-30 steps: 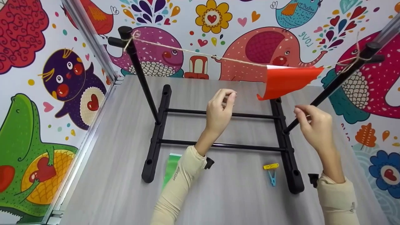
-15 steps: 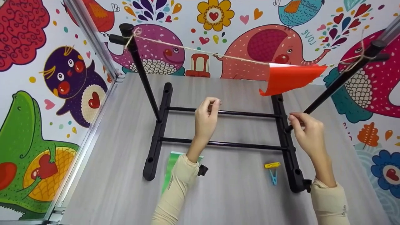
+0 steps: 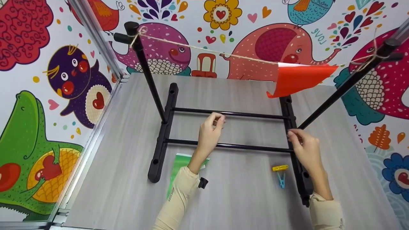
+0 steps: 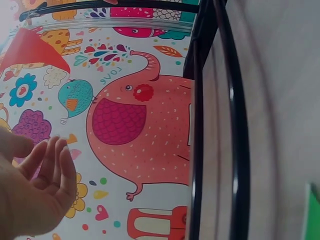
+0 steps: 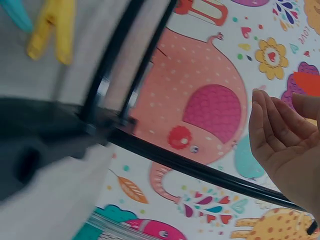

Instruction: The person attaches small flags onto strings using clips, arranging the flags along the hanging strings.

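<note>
My left hand (image 3: 209,134) hovers over the middle of the black frame's crossbars (image 3: 243,147), fingers loosely curled, nothing between them. Close by the frame's right foot (image 3: 298,169) is my right hand (image 3: 306,148), also loosely curled; its wrist view shows the fingers (image 5: 270,125) holding nothing. A red sheet of paper (image 3: 302,80) hangs from the twine (image 3: 207,49), its lower left corner curling. On the table lie a yellow clothespin (image 3: 280,167) and a blue clothespin (image 3: 281,180). Green paper (image 3: 180,166) lies partly hidden under my left forearm.
Two black uprights, the left post (image 3: 148,76) and the right post (image 3: 345,86), bear the knotted twine ends. The grey table (image 3: 243,198) meets printed walls at the back and sides. A metal rail (image 3: 96,127) runs along the left edge.
Both hands have come down and back from near the red paper, and the right hand has also shifted left. The red paper stays hanging on the twine.
</note>
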`<state>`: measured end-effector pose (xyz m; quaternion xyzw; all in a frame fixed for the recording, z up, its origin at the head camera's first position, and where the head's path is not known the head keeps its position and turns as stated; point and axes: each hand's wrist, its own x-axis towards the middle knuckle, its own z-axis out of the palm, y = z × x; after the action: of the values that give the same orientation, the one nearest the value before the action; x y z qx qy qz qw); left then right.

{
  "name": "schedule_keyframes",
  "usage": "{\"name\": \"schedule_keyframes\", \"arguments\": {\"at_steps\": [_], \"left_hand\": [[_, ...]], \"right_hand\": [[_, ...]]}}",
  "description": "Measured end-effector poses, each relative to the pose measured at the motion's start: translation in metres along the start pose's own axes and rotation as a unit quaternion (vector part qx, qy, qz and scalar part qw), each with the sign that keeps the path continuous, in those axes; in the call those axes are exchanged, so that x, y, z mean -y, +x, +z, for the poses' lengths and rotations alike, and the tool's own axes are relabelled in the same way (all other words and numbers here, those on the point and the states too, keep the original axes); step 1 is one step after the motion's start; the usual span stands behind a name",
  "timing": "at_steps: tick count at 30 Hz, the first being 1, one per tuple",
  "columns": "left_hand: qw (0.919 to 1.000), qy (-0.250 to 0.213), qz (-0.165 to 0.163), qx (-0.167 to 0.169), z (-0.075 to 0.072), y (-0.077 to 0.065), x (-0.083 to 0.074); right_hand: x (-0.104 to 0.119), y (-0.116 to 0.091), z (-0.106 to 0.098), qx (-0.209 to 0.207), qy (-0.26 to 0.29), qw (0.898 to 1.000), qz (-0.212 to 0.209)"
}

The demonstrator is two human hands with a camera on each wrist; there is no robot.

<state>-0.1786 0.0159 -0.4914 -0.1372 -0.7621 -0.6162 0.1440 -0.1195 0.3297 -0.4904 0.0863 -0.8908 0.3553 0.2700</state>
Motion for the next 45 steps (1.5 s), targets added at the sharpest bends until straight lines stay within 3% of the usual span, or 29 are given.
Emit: {"name": "schedule_keyframes", "arguments": {"at_steps": [6,13,20,27,35,45], "left_hand": [[0.9979,0.024,-0.025,0.054,0.0,-0.011,0.01],[0.9877,0.083,-0.042,0.125,-0.008,-0.026,0.024],[0.9856,0.093,-0.055,0.13,-0.014,-0.039,0.039],[0.9785,0.111,-0.063,0.162,-0.026,-0.049,0.05],[0.9683,0.101,-0.066,0.219,-0.043,-0.058,0.067],[0.9643,0.093,-0.085,0.233,-0.056,-0.066,0.078]], "right_hand": [[-0.008,-0.021,0.017,0.027,0.014,0.999,0.037],[-0.013,-0.036,0.024,0.043,0.023,0.997,0.066],[-0.017,-0.047,0.029,0.042,0.016,0.996,0.08],[-0.022,-0.061,0.034,0.05,0.028,0.994,0.091],[-0.029,-0.074,0.031,0.08,-0.008,0.984,0.159],[-0.037,-0.09,0.033,0.11,-0.021,0.976,0.185]]}}
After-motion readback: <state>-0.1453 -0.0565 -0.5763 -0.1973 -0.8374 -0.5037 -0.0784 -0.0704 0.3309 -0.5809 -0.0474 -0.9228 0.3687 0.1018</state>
